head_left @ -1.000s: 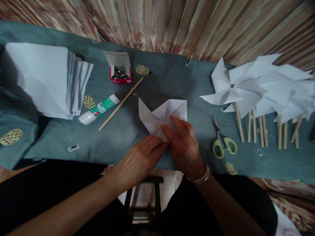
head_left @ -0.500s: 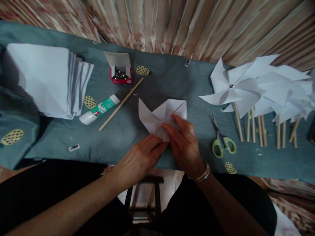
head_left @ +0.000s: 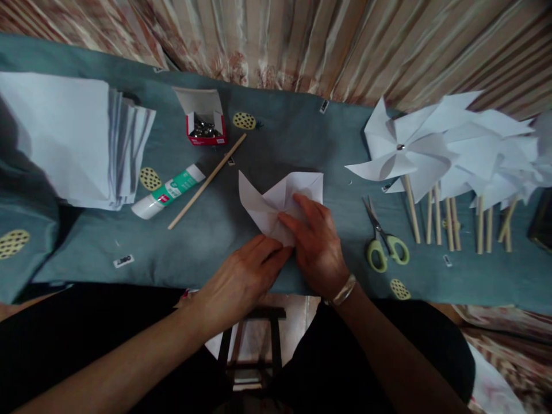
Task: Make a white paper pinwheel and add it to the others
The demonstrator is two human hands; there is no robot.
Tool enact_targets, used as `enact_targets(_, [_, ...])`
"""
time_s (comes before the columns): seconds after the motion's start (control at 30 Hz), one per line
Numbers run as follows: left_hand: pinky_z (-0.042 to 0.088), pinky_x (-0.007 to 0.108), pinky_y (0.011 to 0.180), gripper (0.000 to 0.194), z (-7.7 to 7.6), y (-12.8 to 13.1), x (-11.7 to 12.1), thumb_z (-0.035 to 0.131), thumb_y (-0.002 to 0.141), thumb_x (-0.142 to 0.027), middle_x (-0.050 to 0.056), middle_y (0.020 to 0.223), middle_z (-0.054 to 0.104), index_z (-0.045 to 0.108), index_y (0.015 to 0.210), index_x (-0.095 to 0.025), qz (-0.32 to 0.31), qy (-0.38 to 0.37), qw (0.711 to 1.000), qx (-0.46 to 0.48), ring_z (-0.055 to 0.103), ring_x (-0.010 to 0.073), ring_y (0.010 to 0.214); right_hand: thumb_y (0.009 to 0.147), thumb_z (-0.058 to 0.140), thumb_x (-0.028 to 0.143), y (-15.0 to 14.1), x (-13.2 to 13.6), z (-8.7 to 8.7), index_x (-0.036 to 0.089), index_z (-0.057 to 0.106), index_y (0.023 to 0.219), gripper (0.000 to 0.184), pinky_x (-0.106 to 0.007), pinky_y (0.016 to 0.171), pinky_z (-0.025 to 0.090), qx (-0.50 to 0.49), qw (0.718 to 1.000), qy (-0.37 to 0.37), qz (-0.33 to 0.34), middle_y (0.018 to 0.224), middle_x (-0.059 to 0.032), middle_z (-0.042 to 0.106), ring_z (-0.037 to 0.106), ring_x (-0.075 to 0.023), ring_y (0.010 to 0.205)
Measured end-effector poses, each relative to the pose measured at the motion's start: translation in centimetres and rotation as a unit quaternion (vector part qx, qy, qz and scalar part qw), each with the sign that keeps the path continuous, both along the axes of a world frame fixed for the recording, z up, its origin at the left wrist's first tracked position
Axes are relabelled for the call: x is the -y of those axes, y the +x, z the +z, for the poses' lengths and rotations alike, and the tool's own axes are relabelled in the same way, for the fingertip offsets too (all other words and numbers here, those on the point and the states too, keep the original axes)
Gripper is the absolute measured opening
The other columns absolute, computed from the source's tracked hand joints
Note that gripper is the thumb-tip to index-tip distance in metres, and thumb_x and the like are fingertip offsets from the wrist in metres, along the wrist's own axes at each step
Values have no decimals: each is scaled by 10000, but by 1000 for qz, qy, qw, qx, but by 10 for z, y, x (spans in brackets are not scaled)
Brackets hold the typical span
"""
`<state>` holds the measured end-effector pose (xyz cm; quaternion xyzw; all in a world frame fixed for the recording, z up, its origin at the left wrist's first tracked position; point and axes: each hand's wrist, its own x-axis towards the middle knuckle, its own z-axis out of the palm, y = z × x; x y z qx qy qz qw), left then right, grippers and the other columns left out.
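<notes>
Head view: at the cloth-covered tabletop, folded paper lies in front of me, near the edge, one pointed flap curling up at its left. My left hand has its fingers drawn nearly closed on the near corner, though exactly how the tips grip is hidden. My right hand works with fingers parted and bent, the tips resting on the folds; the thumb is out of sight.

To the left lie a stick, a glue tube, an open box of metal pins and a paper stack. Scissors rest on the right, blades slightly parted, with pinwheels overlapping beyond them.

The risk, as I judge it, sits at the center of the paper: should my right fingers lift too soon, the springy folds could open and lose their line. A loose pinch at the corner could let it slip, leaving a crooked crease, while uneven pressure from my two hands could skew or wrinkle the thin paper. Off to the side, a bumped tube could roll against the stick, and a knock to the box could scatter pins.
</notes>
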<state>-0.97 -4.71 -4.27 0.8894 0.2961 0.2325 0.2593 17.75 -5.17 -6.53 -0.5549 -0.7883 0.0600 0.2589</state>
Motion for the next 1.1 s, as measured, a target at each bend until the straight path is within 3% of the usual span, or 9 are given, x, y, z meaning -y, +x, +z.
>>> enact_targets(0.23, [618,320,734,193,-3,1,-1,475,993,-124,77,960,643,589,1146,-91,4,7,1000,4,634,191,879,970,444,143,-4,1,5,169,658,1167,291,-524,967,519,73,997,28,2,1403,-166,529,502,-317,1238])
enact_targets(0.4, [609,289,730,225,-4,0,-1,437,1017,-151,74,978,634,568,1193,-101,-4,25,1000,-2,640,174,863,936,436,87,4,-5,27,224,675,1171,362,-463,1039,513,-57,998,-8,5,1406,-104,572,550,-254,1265])
enact_targets(0.5, [613,290,731,226,-4,-1,-1,432,1021,-155,76,992,641,557,1204,-112,-7,40,999,-12,646,167,866,948,424,105,17,-18,35,235,666,1220,386,-476,1063,506,-114,993,-24,-18,1381,-102,607,595,-247,1249])
enact_targets(0.67, [612,293,714,207,-4,-2,-2,441,1016,-139,79,985,652,562,1182,-109,-10,47,999,-6,642,165,855,977,452,244,32,-53,25,168,531,1417,453,-538,1160,400,-54,997,-41,-35,1496,-148,532,478,-302,1406])
enact_targets(0.83, [600,311,726,204,0,-3,-5,462,994,-111,92,971,671,602,1142,-95,-8,69,997,-19,641,179,851,968,483,288,34,-73,17,157,550,1396,452,-498,1091,467,-53,997,-56,-9,1352,-139,661,594,-285,1263])
enact_targets(0.97, [575,319,693,212,5,-6,-8,488,972,-91,93,950,683,626,1132,-98,-11,99,994,-38,626,186,808,899,572,247,42,-71,24,183,654,1280,394,-437,936,553,-92,992,-72,-55,1105,-82,763,695,-245,992])
enact_targets(1.1, [563,328,728,235,7,-11,-12,488,967,-82,98,997,695,641,1140,-124,-6,133,989,-63,629,196,846,846,645,245,55,-59,31,193,733,1143,314,-386,836,565,-152,978,-97,-107,924,-39,773,699,-201,815])
